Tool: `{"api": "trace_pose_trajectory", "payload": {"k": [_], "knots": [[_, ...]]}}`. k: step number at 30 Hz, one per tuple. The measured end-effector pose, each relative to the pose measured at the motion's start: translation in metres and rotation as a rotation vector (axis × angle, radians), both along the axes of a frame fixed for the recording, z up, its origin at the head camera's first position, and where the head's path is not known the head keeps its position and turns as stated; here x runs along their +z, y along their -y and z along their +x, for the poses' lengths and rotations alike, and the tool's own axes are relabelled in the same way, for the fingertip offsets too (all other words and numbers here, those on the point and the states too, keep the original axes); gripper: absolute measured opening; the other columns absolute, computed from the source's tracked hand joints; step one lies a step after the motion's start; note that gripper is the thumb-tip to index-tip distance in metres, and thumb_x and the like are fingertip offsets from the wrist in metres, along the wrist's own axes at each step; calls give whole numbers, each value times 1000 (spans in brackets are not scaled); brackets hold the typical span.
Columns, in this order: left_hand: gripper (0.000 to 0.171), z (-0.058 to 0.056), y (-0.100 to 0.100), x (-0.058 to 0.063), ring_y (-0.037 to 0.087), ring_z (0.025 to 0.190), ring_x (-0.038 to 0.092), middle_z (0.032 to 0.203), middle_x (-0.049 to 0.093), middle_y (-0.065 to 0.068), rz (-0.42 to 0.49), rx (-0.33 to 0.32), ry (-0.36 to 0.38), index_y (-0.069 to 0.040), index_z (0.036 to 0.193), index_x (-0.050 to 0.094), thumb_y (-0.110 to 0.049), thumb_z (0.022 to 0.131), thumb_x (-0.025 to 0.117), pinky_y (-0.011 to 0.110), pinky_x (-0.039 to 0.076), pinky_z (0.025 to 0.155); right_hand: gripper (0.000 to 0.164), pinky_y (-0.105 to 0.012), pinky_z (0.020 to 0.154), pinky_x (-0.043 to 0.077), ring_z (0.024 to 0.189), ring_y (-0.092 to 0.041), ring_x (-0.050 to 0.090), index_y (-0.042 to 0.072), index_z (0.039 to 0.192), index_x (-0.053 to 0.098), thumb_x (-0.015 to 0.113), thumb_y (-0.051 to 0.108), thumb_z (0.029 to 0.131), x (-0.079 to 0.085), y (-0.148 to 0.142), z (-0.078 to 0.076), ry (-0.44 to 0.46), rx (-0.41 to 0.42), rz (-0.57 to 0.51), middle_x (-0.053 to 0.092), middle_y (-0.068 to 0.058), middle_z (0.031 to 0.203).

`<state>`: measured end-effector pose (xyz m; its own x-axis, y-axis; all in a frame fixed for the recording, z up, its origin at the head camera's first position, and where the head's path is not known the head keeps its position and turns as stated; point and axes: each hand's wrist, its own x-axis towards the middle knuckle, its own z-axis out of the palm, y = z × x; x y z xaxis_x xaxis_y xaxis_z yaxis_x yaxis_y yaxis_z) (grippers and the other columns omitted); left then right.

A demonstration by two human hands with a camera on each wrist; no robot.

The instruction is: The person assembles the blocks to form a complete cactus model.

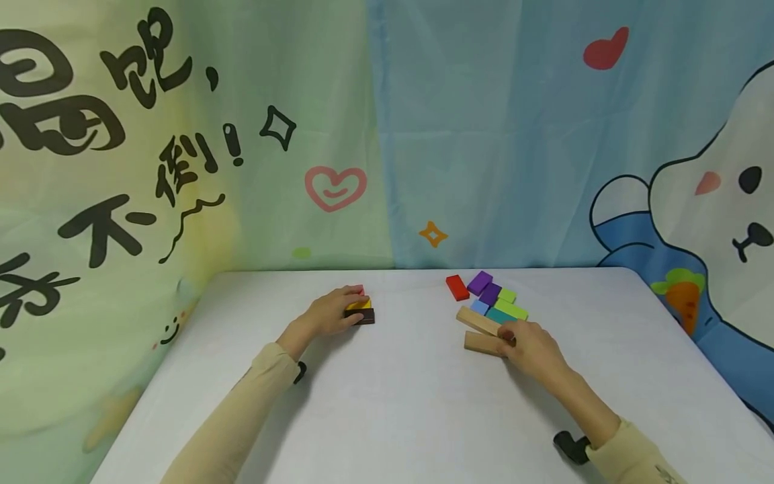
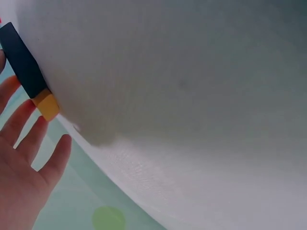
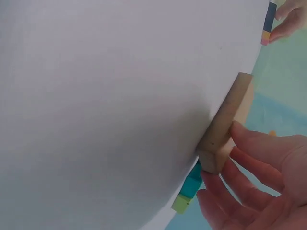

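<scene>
My left hand point(image 1: 329, 312) is around a small group of blocks at the left: a black block point(image 1: 364, 316) in front, a yellow block point(image 1: 361, 304) behind it and a bit of pink block point(image 1: 361, 291) beyond. Thumb and fingers pinch this group. In the left wrist view the black block point(image 2: 21, 60) and the yellow block point(image 2: 46, 105) touch the fingertips. To the right, my right hand point(image 1: 535, 349) grips the right end of a plain wooden block point(image 1: 482, 343). A second wooden block point(image 1: 478, 320) lies just behind it, its right end partly hidden by the fingers.
Behind the wooden blocks lie a teal block point(image 1: 500, 316), a light blue block point(image 1: 480, 307), green blocks point(image 1: 510, 309), purple blocks point(image 1: 480, 282) and a red block point(image 1: 457, 288). The white table point(image 1: 399, 403) ends at a printed curtain point(image 1: 484, 134).
</scene>
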<state>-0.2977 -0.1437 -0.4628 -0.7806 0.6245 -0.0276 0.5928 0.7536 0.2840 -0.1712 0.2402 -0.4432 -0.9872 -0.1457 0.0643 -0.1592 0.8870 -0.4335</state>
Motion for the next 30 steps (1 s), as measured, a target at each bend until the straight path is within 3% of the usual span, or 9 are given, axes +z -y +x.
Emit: {"api": "trace_pose_trajectory", "payload": {"k": [8, 14, 17, 23, 30], "knots": [[47, 0, -2, 1, 34, 139, 38, 154, 38, 12, -2, 11, 4, -11, 142, 53, -29, 100, 58, 53, 36, 108, 16, -37, 62, 47, 74, -20, 53, 3, 91, 72, 80, 6, 78, 9, 2, -1, 61, 53, 65, 60, -5, 82], [45, 2, -2, 3, 35, 138, 39, 153, 39, 13, -17, 13, 13, -10, 141, 55, -27, 99, 59, 53, 36, 108, 19, -32, 58, 43, 68, -16, 52, 7, 88, 66, 81, 13, 79, 14, 8, 6, 120, 62, 18, 61, 1, 78], [45, 3, -1, 3, 35, 137, 40, 153, 39, 13, -11, 16, 9, -10, 140, 55, -26, 99, 59, 54, 36, 107, 31, -31, 59, 43, 67, -15, 52, 4, 100, 62, 83, 15, 78, 17, 15, 10, 148, 78, -41, 59, 2, 77], [45, 2, -1, 5, 34, 139, 38, 154, 38, 12, -21, 22, 15, -11, 141, 55, -28, 99, 59, 54, 35, 108, 75, -30, 57, 43, 65, -15, 52, 3, 141, 44, 83, 11, 77, 16, 34, 19, 238, 153, -213, 54, 0, 74], [45, 2, -2, 6, 34, 138, 39, 153, 40, 12, -26, 21, 12, -11, 140, 56, -28, 99, 60, 53, 36, 108, 73, -26, 57, 46, 67, -17, 55, 2, 140, 44, 82, 6, 77, 13, 56, 29, 349, 307, -373, 57, -1, 73]]}}
